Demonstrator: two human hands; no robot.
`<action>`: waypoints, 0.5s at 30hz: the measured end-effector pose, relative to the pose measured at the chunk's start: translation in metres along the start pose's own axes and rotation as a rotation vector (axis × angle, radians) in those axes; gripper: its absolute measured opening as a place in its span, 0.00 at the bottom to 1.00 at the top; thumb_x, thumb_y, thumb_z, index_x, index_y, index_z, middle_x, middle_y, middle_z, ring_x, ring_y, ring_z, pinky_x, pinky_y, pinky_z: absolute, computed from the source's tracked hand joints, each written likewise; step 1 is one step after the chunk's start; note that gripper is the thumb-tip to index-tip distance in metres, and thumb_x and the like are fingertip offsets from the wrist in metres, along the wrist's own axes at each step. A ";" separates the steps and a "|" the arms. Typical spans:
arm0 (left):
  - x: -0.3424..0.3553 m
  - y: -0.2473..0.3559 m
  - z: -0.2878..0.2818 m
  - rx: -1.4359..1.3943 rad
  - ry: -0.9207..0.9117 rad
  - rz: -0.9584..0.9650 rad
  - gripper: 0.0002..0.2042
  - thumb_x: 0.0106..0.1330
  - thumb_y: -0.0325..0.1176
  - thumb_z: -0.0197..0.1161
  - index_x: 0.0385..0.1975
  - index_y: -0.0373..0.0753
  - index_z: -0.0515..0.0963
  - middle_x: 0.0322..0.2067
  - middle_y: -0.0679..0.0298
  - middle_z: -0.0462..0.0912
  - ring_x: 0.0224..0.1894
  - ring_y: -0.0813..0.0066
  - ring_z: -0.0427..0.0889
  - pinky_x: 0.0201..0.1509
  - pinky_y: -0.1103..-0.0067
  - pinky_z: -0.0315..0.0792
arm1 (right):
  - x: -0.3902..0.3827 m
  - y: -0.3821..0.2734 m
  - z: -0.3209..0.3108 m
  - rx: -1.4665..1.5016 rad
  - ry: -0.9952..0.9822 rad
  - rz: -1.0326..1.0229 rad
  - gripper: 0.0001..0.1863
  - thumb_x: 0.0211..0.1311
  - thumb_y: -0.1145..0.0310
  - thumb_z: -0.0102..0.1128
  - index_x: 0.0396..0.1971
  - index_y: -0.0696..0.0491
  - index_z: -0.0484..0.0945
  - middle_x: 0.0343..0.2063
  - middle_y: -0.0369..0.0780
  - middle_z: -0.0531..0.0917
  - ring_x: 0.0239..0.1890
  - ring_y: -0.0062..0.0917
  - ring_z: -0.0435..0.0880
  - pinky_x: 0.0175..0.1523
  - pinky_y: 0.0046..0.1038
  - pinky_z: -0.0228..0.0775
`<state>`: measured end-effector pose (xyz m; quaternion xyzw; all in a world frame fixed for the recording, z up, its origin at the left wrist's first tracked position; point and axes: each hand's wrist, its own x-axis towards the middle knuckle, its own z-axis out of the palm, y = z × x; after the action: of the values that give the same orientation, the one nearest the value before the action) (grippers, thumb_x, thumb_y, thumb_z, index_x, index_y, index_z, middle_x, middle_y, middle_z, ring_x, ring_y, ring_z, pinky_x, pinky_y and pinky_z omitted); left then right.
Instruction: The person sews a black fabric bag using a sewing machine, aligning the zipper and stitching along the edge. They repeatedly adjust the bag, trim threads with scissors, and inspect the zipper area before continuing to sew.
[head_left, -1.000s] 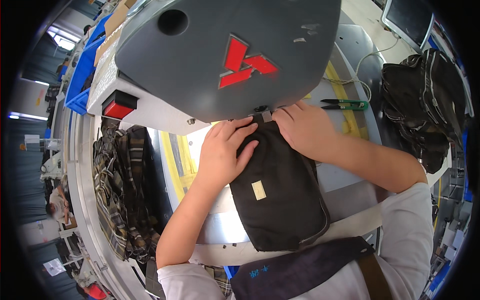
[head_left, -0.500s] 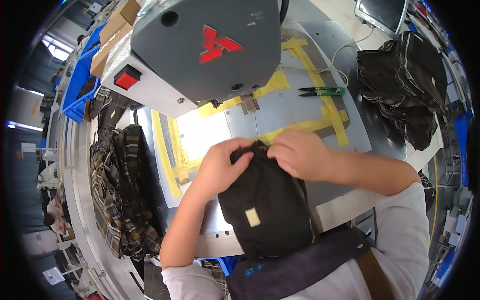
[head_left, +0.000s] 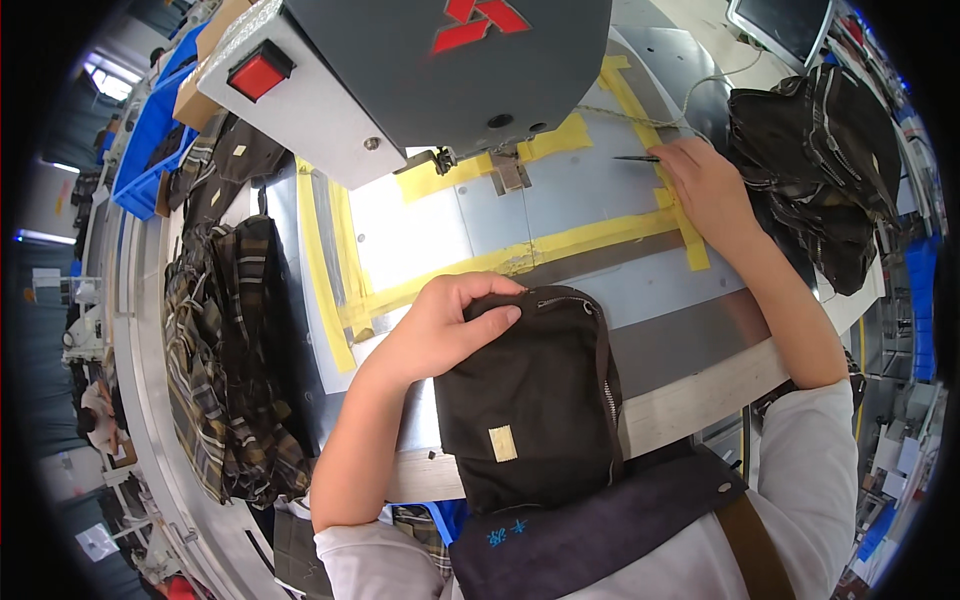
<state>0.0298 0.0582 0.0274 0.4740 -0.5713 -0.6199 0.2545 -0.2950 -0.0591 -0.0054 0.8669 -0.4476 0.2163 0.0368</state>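
Observation:
A black fabric pouch (head_left: pixel 530 400) with a curved zipper and a small cream tag hangs over the table's front edge toward my lap. My left hand (head_left: pixel 445 325) pinches its upper left edge between thumb and fingers. Farther right on the work plate, my right hand (head_left: pixel 705 190) has its fingers closed over a pair of thread snips (head_left: pixel 632 158). Only the dark blade tips stick out to the left of the fingertips; the handle is hidden beneath the hand.
A grey sewing machine head (head_left: pixel 470 80) with a red switch (head_left: pixel 260 73) overhangs the plate, which bears yellow tape (head_left: pixel 440 270). Plaid garments (head_left: pixel 235 350) lie at left, below a blue bin (head_left: pixel 150 165). Black zippered pieces (head_left: pixel 820 170) are heaped at right near a screen (head_left: pixel 785 30).
My right hand has let go of the pouch and reached far right onto the snips. My left hand keeps its pinch. The view has shifted slightly, and the pouch's zipper now shows.

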 end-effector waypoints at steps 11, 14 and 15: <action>0.001 -0.009 -0.006 -0.068 0.000 -0.015 0.11 0.68 0.31 0.57 0.43 0.30 0.78 0.27 0.74 0.76 0.30 0.89 0.69 0.35 0.87 0.66 | 0.031 -0.083 -0.017 -0.003 0.027 -0.518 0.13 0.53 0.59 0.64 0.31 0.50 0.75 0.27 0.34 0.74 0.32 0.27 0.77 0.37 0.28 0.69; 0.000 -0.011 -0.010 -0.088 -0.009 -0.015 0.10 0.68 0.31 0.57 0.42 0.30 0.78 0.27 0.74 0.76 0.30 0.89 0.69 0.35 0.87 0.65 | 0.044 -0.085 -0.011 -0.030 -0.005 -0.625 0.12 0.53 0.59 0.65 0.27 0.50 0.74 0.27 0.33 0.74 0.32 0.25 0.77 0.38 0.28 0.69; 0.001 -0.012 -0.010 -0.095 -0.015 -0.012 0.10 0.68 0.31 0.57 0.42 0.30 0.78 0.27 0.74 0.76 0.30 0.89 0.69 0.35 0.88 0.65 | 0.045 -0.084 -0.008 -0.030 -0.010 -0.648 0.12 0.52 0.59 0.65 0.27 0.50 0.73 0.27 0.33 0.74 0.33 0.24 0.77 0.38 0.28 0.69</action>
<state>0.0411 0.0550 0.0168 0.4601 -0.5403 -0.6512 0.2688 -0.2082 -0.0412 0.0316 0.9648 -0.1516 0.1822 0.1142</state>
